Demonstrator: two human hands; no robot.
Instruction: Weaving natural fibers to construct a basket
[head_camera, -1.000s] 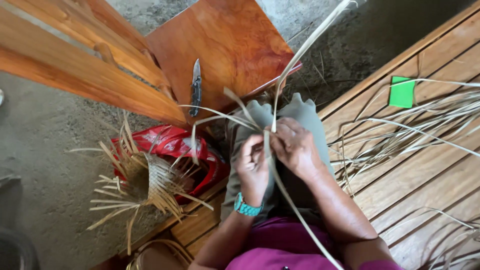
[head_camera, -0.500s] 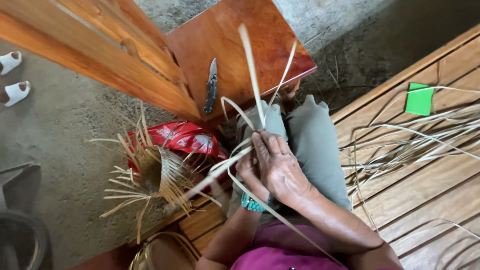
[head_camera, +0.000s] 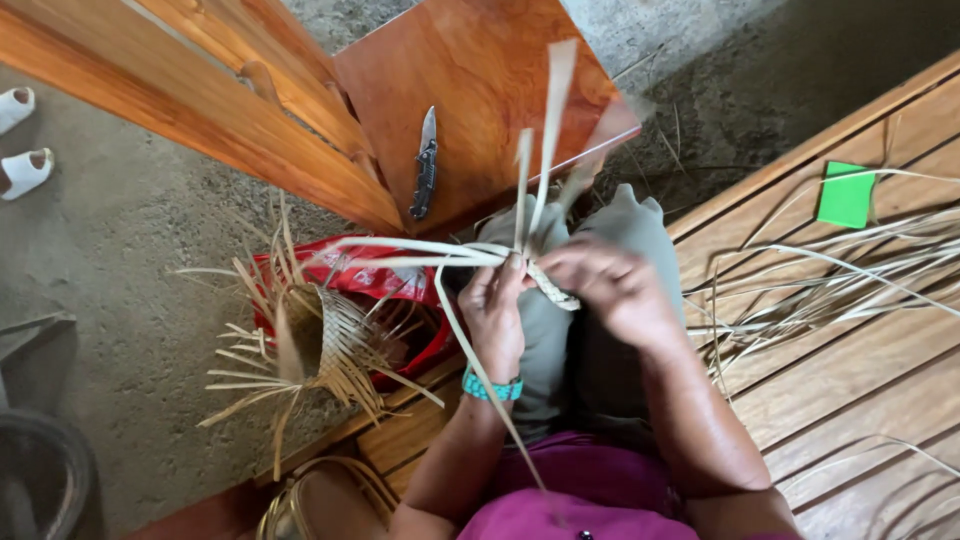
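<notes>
Both hands (head_camera: 560, 295) — on pale strips (head_camera: 535, 190)

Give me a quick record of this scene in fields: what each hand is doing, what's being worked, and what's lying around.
left hand: grips the pale weaving strips at the woven start
right hand: pinches the same strips from the other side
wrist: turquoise band on the left
half-woven basket: on the ground beside a red bag
folding knife: on the wooden board
loose strips: spread over the slatted platform
green square: on the platform
</notes>
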